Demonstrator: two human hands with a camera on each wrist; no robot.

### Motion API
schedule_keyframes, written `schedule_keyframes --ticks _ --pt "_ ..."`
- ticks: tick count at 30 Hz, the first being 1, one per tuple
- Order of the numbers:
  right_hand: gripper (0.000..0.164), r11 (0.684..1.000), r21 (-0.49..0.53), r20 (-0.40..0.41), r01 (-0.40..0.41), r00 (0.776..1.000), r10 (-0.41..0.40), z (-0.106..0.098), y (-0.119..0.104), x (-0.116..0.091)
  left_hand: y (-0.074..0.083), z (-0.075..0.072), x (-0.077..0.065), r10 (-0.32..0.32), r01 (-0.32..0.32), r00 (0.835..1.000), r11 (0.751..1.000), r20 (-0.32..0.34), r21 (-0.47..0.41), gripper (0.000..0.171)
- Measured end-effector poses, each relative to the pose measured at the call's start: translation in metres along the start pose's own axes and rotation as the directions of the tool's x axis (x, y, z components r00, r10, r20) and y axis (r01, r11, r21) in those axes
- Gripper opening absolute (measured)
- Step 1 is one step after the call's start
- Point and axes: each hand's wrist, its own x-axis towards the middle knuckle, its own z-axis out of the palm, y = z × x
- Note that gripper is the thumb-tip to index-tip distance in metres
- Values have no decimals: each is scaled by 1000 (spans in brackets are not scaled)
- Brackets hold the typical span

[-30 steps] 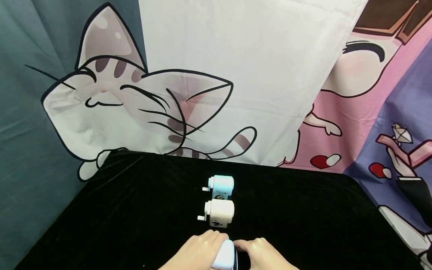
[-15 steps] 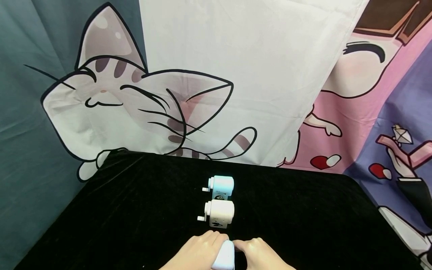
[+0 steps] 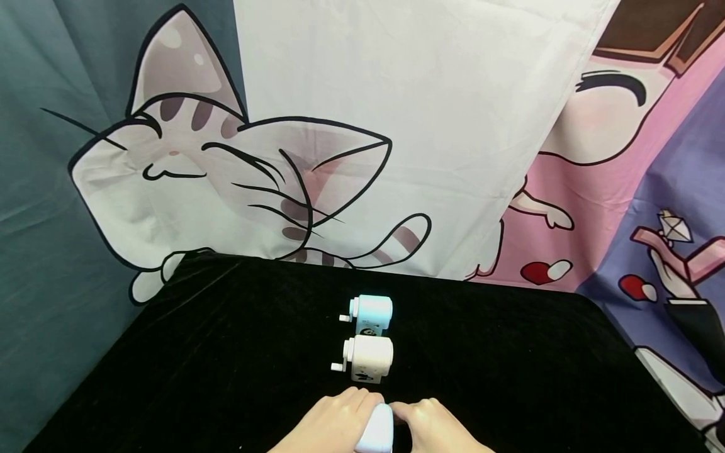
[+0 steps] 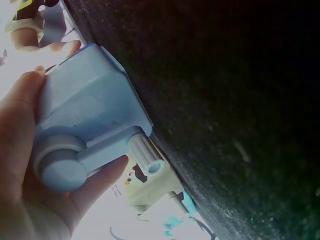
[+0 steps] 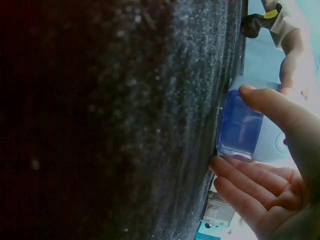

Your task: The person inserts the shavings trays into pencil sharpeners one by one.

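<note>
My left hand (image 3: 333,420) grips a pale blue hand-crank pencil sharpener (image 3: 376,429) at the bottom of the head view. In the left wrist view its crank (image 4: 107,150) and ribbed knob (image 4: 146,155) face the camera, with my thumb and fingers on either side of the body. My right hand (image 3: 438,428) is on the opposite end. There, the right wrist view shows a translucent dark blue shavings drawer (image 5: 241,122) seated in the body. My right thumb lies over one edge of the drawer and the fingertips are at the other edge.
Beyond the hands a white crank sharpener (image 3: 372,355) stands on the black cloth (image 3: 226,365), and a turquoise one (image 3: 374,313) is behind it. Both cranks point left. Printed cartoon curtains (image 3: 430,126) hang at the back.
A dark, pale-edged piece showed between the sharpener and my right hand one second ago; it no longer shows. My right hand has shifted slightly left. The left hand is nearly still.
</note>
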Motion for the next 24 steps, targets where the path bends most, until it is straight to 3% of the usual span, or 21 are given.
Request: schedule_keyframes --ticks 13,24 --pt "48 1000 -25 -45 8 999 -9 4 -3 4 1 1 -1 24 -23 999 1000 -44 21 60" --pt "46 999 -9 -73 31 997 -31 6 -2 2 2 0 0 8 -7 1000 1000 -21 30 58"
